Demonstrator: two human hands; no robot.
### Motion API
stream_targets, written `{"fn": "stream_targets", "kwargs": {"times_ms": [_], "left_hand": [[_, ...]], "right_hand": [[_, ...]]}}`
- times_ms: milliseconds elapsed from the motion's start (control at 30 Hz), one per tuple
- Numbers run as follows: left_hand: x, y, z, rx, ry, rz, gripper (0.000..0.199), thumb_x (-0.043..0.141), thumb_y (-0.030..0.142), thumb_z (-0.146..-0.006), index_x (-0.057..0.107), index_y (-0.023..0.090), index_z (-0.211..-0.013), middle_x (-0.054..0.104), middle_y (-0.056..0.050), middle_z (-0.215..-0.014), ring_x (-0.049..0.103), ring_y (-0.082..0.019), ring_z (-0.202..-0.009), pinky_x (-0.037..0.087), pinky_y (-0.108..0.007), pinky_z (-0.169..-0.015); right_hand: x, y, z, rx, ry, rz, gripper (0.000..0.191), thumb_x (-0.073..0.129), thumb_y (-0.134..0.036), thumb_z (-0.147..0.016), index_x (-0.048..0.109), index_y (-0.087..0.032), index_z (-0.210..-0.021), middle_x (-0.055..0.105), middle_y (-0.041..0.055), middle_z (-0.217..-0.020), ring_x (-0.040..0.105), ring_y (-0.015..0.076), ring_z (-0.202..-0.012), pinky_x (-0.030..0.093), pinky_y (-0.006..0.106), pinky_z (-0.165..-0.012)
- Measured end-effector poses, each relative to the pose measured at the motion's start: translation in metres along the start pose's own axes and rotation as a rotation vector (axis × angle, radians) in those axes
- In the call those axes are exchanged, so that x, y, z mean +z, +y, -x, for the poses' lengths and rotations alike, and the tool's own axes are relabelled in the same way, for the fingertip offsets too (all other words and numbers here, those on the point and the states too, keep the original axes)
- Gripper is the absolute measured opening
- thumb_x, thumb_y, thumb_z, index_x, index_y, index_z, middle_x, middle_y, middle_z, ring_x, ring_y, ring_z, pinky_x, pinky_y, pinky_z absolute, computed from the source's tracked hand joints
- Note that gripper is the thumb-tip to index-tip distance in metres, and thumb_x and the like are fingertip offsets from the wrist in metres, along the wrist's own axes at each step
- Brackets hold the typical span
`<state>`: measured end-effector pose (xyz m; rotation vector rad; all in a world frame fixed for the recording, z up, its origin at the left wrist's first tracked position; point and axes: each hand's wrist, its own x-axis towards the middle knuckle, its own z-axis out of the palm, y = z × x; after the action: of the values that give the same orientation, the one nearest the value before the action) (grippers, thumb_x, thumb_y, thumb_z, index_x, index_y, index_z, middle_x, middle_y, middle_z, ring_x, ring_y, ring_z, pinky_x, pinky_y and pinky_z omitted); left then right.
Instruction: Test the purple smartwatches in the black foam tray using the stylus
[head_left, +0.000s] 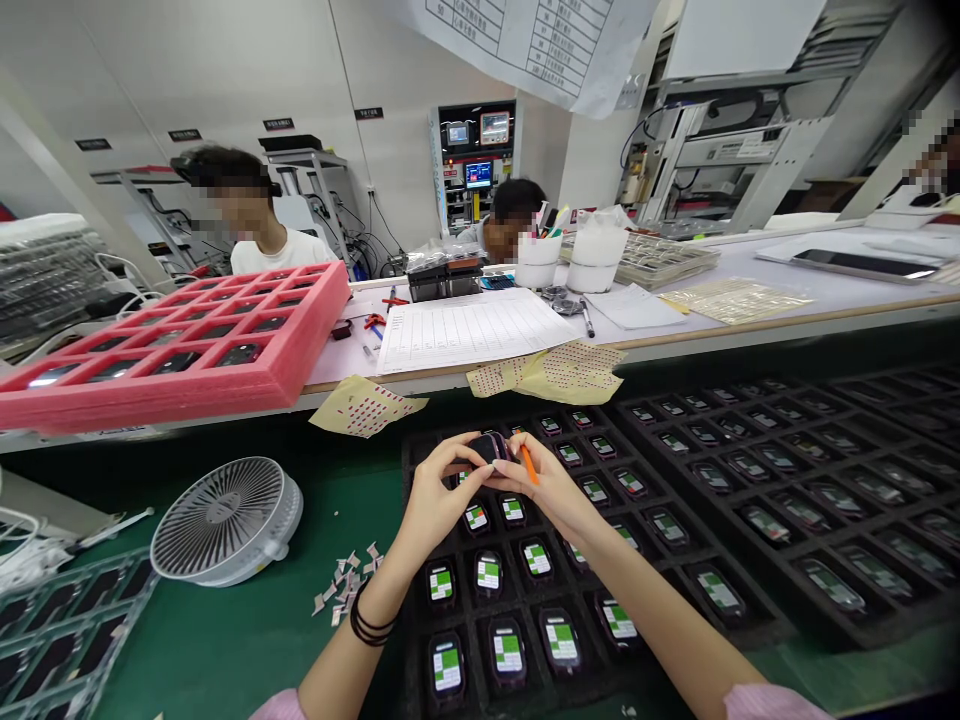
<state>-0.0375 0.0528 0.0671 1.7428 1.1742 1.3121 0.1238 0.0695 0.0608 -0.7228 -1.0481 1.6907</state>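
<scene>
My left hand (448, 492) and my right hand (546, 487) meet over a black foam tray (472, 555). Between them is a small dark smartwatch (491, 447), gripped at its edges by the fingers of both hands, its side turned partly toward me. An orange stick-like tool (528, 460) is also in my right hand, poking out between the fingers; its tip is hidden. Beneath and around the hands, watches with lit green-and-white screens, such as this watch (507, 650), lie in the tray's compartments.
A second black foam tray (757, 470) of watches lies to the right. On the left are a white fan (229, 520), scattered small pieces (346, 582) and a clear tray (71, 620). A pink foam tray (292, 370), paper sheet (472, 328) and yellow sticker sheets (367, 406) occupy the shelf; people sit beyond.
</scene>
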Motion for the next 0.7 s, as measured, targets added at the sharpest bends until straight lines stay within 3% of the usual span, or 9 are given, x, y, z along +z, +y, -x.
{"fn": "stream_targets", "kwargs": {"times_ms": [367, 600, 700], "left_hand": [[0.005, -0.001, 0.001, -0.104, 0.054, 0.094, 0.011, 0.062, 0.027, -0.082, 0.060, 0.017, -0.078, 0.066, -0.014, -0.116, 0.062, -0.025, -0.109, 0.056, -0.037, -0.082], [0.012, -0.004, 0.002, -0.070, 0.145, 0.100, 0.014, 0.058, 0.031, -0.087, 0.056, 0.018, -0.084, 0.071, -0.012, -0.106, 0.068, -0.023, -0.099, 0.057, -0.038, -0.084], [0.012, -0.002, 0.003, -0.017, 0.240, 0.077, 0.014, 0.057, 0.031, -0.089, 0.055, 0.018, -0.086, 0.070, -0.012, -0.107, 0.068, -0.021, -0.098, 0.056, -0.036, -0.084]], "right_hand": [[-0.003, 0.003, -0.002, 0.018, -0.014, -0.013, 0.041, 0.081, -0.032, -0.065, 0.043, -0.021, -0.074, 0.055, -0.0047, -0.082, 0.061, 0.0132, -0.081, 0.057, 0.040, -0.085], [0.000, 0.002, -0.002, 0.046, 0.066, 0.073, 0.046, 0.084, -0.035, -0.059, 0.042, -0.022, -0.072, 0.052, -0.0056, -0.079, 0.058, 0.0110, -0.073, 0.058, 0.031, -0.075], [0.002, 0.001, -0.001, 0.047, 0.070, 0.081, 0.048, 0.085, -0.036, -0.057, 0.042, -0.022, -0.072, 0.049, -0.0057, -0.077, 0.057, 0.0116, -0.074, 0.057, 0.030, -0.072]]}}
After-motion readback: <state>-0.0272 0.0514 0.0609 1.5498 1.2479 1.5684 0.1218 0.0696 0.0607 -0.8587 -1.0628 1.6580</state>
